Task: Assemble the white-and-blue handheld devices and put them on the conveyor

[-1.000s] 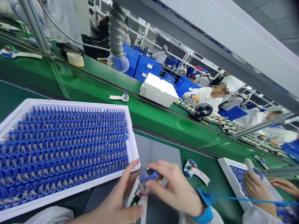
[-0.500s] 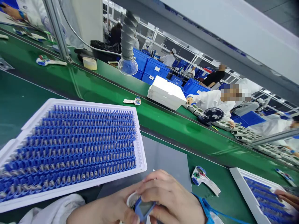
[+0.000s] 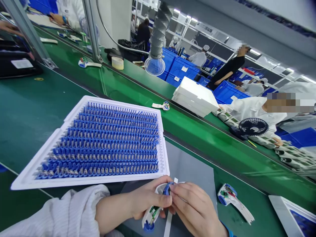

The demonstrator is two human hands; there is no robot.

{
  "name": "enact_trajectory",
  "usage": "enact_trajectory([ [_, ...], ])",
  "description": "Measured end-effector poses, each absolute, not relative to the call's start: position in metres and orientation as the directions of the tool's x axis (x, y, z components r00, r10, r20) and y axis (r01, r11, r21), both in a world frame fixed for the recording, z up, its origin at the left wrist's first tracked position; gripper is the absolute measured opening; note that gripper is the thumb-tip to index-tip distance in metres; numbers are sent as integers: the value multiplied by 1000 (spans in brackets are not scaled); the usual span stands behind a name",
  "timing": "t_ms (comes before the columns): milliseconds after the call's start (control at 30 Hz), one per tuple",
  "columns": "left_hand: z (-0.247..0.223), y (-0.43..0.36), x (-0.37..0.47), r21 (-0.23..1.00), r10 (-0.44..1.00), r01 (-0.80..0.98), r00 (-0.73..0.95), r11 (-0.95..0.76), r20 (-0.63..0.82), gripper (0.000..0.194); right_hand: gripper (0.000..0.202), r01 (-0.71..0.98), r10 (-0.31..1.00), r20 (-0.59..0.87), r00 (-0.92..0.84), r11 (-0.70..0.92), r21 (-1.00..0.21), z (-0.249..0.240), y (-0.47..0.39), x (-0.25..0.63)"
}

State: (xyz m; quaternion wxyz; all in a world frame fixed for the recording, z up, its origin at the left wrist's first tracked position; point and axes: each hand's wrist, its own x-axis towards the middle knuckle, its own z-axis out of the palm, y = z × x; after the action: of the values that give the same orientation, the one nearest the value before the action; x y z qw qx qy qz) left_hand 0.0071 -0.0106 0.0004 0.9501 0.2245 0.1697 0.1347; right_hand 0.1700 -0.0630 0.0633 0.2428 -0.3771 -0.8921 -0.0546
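Low in the middle of the head view, my left hand (image 3: 145,199) grips a white and blue gun-shaped thermometer housing (image 3: 148,217), its thumb pressed across it. Green circuit parts show inside the housing, and a blue piece sits at its lower end. My right hand (image 3: 197,205) is closed at the other side, fingertips pinching a blue part (image 3: 167,189) at the housing's top. Fingers partly cover how that part sits. Beneath both hands lies a grey mat (image 3: 195,164) with a white stripe. Right of my right hand lies a similar open housing (image 3: 234,199) with wires showing.
A white foam tray (image 3: 165,158) with rows of small blue and metal parts lies left of the hands. Behind runs a green conveyor (image 3: 138,95) carrying another housing (image 3: 161,105). White boxes (image 3: 195,95), a fan (image 3: 253,126) and co-workers are beyond. Another tray (image 3: 283,210) stands at right.
The view has swung left, so the bench appears shifted right. The housing has turned in my hands: its grey-faced blue part showed before, now its green insides show.
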Motion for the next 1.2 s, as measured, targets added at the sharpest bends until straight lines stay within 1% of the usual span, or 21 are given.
enact_trajectory([
  [167,1,-10,7,462,319,-159,902,872,-291,73,15,686,646,506,-572,715,-137,58,-64,173],
  [233,1,-11,7,461,309,-152,907,874,-287,71,13,658,667,488,-562,719,-224,60,-62,174],
  [300,0,-11,8,479,290,-135,919,867,-267,71,10,613,701,478,-529,705,-357,63,-59,176],
  [367,0,-11,7,516,271,-112,931,849,-243,70,14,571,737,477,-478,674,-469,63,-57,177],
  [467,1,-11,7,549,249,-85,940,832,-232,68,25,530,768,443,-463,640,-556,59,-54,178],
  [567,0,-13,8,546,254,-93,940,832,-227,67,27,521,781,362,-508,614,-593,57,-53,177],
  [667,-3,-15,9,549,267,-111,940,828,-213,68,22,562,797,295,-527,587,-582,60,-53,175],
  [733,-4,-16,9,527,262,-117,942,842,-208,66,20,579,804,274,-528,577,-576,62,-56,175],
  [900,-6,-16,8,406,266,-177,948,897,-175,69,14,552,828,301,-472,544,-632,62,-67,173],
  [967,-7,-15,9,380,283,-206,946,902,-161,71,13,548,826,327,-458,552,-628,59,-71,172],
  [1033,-8,-16,9,370,298,-228,943,901,-145,72,15,572,812,381,-442,582,-578,56,-74,169],
  [1067,-8,-16,9,368,307,-240,942,899,-137,72,16,590,794,424,-434,607,-533,54,-75,167],
  [1200,-7,-18,8,372,345,-269,926,888,-154,72,15,653,661,625,-415,695,-301,44,-76,161],
])
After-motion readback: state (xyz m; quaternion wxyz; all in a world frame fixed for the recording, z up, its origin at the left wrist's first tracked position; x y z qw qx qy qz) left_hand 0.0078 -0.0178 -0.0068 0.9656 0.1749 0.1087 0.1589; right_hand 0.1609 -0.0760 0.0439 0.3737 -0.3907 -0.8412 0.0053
